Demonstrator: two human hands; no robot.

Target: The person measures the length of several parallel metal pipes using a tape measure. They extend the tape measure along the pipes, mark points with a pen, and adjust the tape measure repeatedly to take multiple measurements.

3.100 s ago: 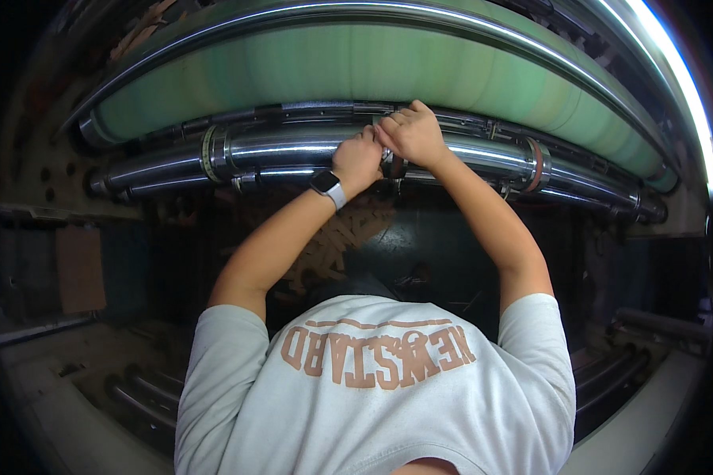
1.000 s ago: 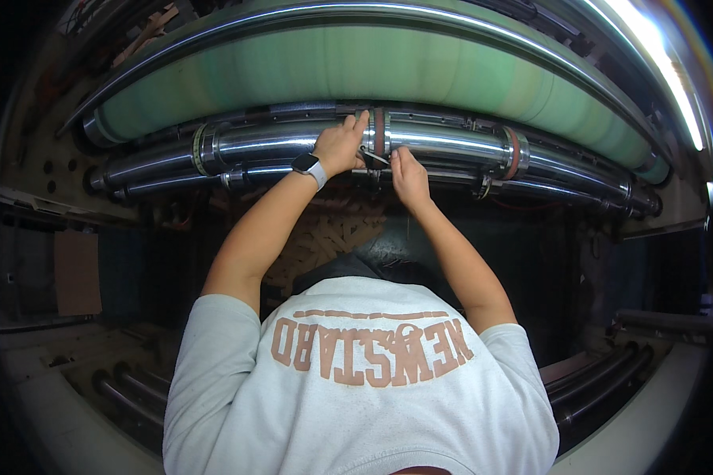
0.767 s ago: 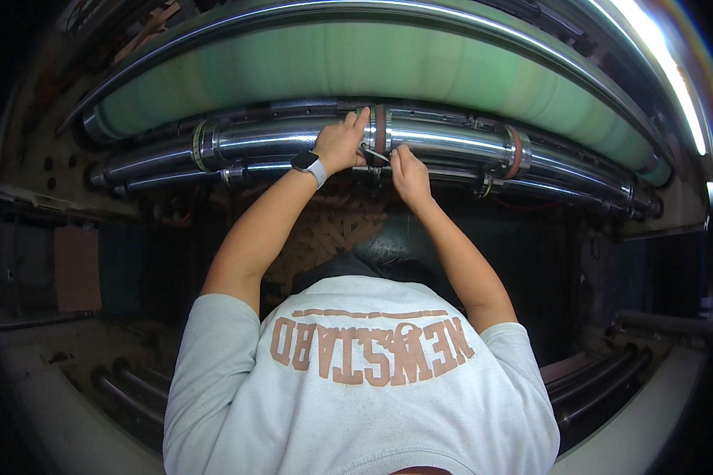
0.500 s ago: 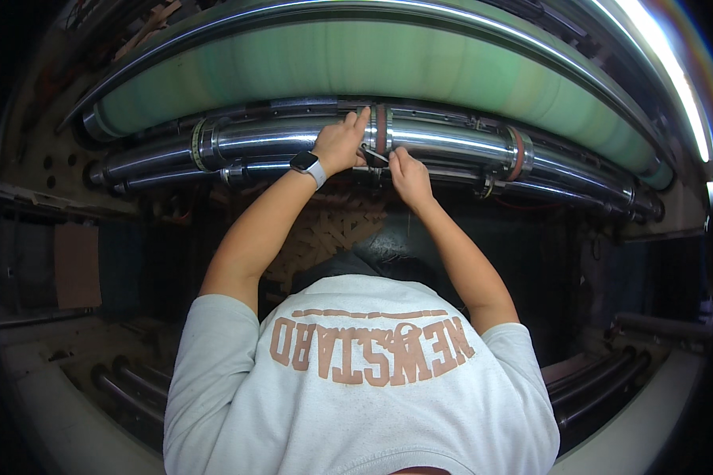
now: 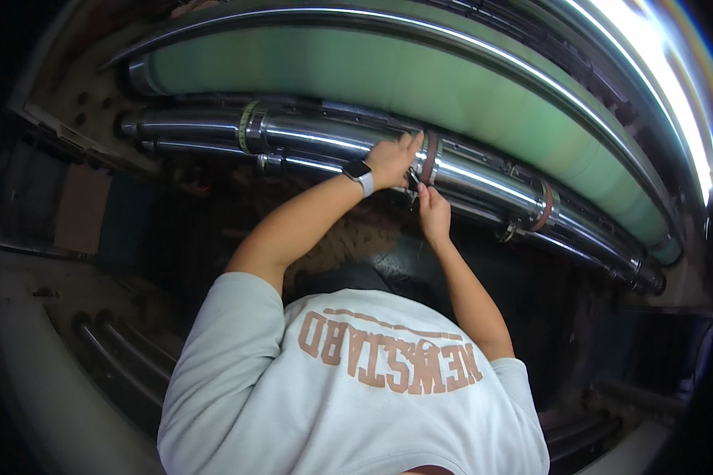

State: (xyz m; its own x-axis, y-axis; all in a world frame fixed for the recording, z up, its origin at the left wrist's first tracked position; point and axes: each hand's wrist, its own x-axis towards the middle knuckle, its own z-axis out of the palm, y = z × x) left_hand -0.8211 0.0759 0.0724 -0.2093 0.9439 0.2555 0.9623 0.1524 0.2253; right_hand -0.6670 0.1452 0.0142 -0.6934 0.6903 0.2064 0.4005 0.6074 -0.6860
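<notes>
The left hand (image 5: 390,164) partly hides the metal roller (image 5: 317,133); the tool (image 5: 417,178) is too small to identify.

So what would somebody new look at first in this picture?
Probably the big green roller curving across the top, with a glaring light at the upper right. Near the middle, the left hand touches a shiny metal roller beside a reddish-brown ring, and the right hand pinches a small metal tool close by. A white T-shirt fills the lower middle.
</notes>
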